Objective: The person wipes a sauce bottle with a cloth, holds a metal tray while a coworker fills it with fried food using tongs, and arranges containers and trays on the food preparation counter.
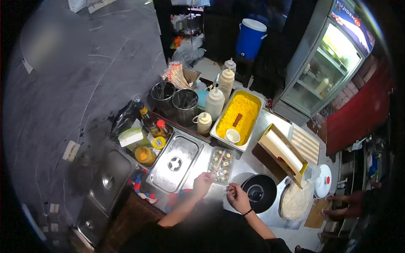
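Observation:
A clear plastic tray (214, 167) with several round cups lies on the metal counter, with small pale pieces in its cups. My left hand (203, 184) is at the tray's near left corner, fingers pinched together; whatever is between them is too small to tell. Just past the tray's near right corner is my right hand (239, 199), its fingers curled and closed, their contents hidden. A black bowl (270, 197) stands directly right of that hand, with a dark utensil-like thing inside it.
Beyond the tray sits a steel pan of yellow food (241, 107) with a small white cup (232, 135). Squeeze bottles (215, 101) stand behind. A lidded steel pan (175, 164) is at left. An open cardboard box (283, 152) and a plastic-covered round stack (296, 200) are at right.

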The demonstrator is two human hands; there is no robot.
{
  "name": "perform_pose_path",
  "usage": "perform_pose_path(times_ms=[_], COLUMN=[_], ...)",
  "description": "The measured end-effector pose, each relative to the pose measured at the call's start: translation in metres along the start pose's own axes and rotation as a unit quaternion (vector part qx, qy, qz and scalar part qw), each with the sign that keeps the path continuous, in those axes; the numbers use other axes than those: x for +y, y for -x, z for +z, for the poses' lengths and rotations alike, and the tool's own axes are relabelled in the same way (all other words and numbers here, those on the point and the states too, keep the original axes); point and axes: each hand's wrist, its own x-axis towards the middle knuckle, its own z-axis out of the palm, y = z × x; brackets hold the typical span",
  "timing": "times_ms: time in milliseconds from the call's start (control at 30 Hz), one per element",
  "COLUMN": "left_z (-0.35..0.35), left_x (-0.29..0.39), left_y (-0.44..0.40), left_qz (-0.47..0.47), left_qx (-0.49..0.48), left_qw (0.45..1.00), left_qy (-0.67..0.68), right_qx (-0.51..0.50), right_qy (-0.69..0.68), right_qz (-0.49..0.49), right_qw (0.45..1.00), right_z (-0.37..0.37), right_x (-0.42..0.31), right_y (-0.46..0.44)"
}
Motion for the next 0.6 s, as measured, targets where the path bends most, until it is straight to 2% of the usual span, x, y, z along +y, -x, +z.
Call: perform_pose_path(times_ms=[33, 100, 133, 200, 233, 300, 367, 433, 500, 533, 600], left_z=[0.004, 0.033, 0.036, 0.021, 0.012, -0.002, -0.031, -0.076, -0.119, -0.147, -0.201], left_x=[0.006, -0.03, -0.039, -0.015, 0.001, 0.015, 0.045, 0.084, 0.118, 0.137, 0.172], left_y=[-0.002, -0.015, -0.01, -0.008, -0.006, -0.008, -0.01, -0.022, -0.055, -0.067, -0.085], left_qz=[0.025, 0.04, 0.123, 0.102, 0.081, 0.109, 0.112, 0.119, 0.151, 0.205, 0.274], left_qx=[0.003, -0.025, 0.006, -0.044, -0.075, -0.095, -0.063, -0.008, 0.137, 0.191, 0.328], left_qw=[0.999, 0.977, 0.974, 0.969, 0.965, 0.959, 0.964, 0.977, 0.96, 0.956, 0.899], left_qy=[-0.023, -0.208, -0.19, -0.221, -0.239, -0.242, -0.232, -0.177, -0.191, -0.086, -0.094], right_qx=[-0.001, 0.001, -0.012, -0.006, -0.009, 0.009, 0.009, -0.007, -0.008, -0.011, -0.022], right_qy=[0.014, 0.098, 0.088, 0.099, 0.002, 0.061, 0.03, 0.033, 0.046, 0.064, 0.072], right_qz=[-0.007, -0.074, -0.056, -0.074, -0.021, -0.091, -0.066, -0.059, -0.077, -0.089, -0.08], right_qw=[1.0, 0.992, 0.994, 0.992, 1.0, 0.994, 0.997, 0.998, 0.996, 0.994, 0.994], right_z=[0.002, 0.002, 0.0, -0.002, 0.002, -0.008, -0.01, -0.012, -0.012, -0.011, -0.01], right_x=[0.004, 0.004, -0.001, -0.009, -0.009, -0.032, -0.041, -0.043, -0.041, -0.041, -0.042], right_y=[-0.001, 0.0, 0.0, 0.001, 0.004, 0.012, 0.012, 0.012, 0.011, 0.01, 0.007])
